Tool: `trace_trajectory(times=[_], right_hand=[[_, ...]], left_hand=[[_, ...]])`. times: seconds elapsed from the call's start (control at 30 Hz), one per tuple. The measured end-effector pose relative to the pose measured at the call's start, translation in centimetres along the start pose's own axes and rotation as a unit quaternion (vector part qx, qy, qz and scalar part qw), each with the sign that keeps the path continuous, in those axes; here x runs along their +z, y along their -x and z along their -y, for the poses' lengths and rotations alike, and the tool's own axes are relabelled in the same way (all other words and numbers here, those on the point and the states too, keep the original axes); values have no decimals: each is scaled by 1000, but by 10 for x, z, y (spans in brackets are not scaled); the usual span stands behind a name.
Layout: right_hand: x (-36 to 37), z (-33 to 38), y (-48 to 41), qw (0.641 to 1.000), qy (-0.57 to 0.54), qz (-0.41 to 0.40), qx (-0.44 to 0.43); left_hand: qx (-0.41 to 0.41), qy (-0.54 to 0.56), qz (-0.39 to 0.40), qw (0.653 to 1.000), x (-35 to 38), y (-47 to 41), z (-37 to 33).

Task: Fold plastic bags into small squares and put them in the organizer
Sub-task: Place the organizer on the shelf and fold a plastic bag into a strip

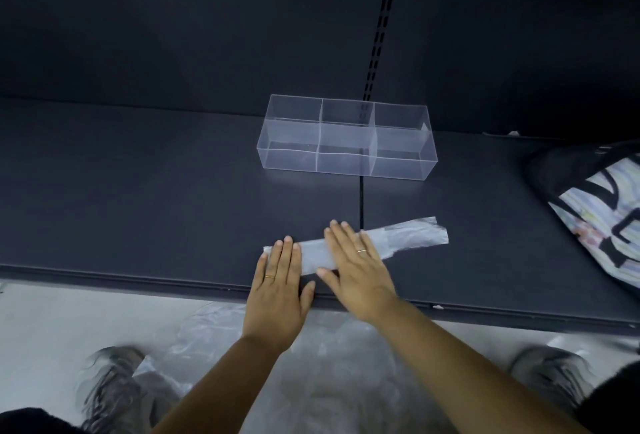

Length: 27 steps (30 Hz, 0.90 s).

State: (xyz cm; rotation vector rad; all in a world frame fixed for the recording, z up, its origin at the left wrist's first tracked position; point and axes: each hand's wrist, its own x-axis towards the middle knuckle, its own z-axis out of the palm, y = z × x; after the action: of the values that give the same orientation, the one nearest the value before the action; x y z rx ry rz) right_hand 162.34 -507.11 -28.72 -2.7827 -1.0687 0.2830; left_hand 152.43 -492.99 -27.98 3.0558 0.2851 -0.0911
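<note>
The plastic bag point(412, 234) lies on the dark shelf point(156, 191) as one long, narrow folded strip, near the front edge and roughly parallel to it. The strip's right end rises slightly toward the rear and crosses the seam in the surface.

The left hand point(278, 281) rests flat on the left end of the strip, fingers straight and close together. The right hand point(356, 267) lies flat across the middle of the strip, fingers extended, just beside the left hand without touching it. Neither hand grips the bag; both press it with the palm and fingers. Each hand carries a ring.

The clear organizer point(346, 160) stands farther back, well apart from the strip, divided into two rows of three compartments. A patterned bag point(595, 212) lies at the right edge of the surface.

Below the front edge, loose clear plastic point(332, 357) lies on the floor; the number of bags cannot be determined.
</note>
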Motion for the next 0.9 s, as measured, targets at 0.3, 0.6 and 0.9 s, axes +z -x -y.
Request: trace_trajectory(times=[0.3, 0.6, 0.9], right_hand=[[-37, -134, 12, 974, -90, -110, 175], [-66, -144, 18, 947, -235, -94, 200], [-101, -123, 84, 804, -496, 86, 317]], left_hand=[[-17, -23, 38, 999, -1, -2, 0], [5, -27, 54, 998, -3, -8, 9], [101, 82, -8, 991, -22, -28, -2]])
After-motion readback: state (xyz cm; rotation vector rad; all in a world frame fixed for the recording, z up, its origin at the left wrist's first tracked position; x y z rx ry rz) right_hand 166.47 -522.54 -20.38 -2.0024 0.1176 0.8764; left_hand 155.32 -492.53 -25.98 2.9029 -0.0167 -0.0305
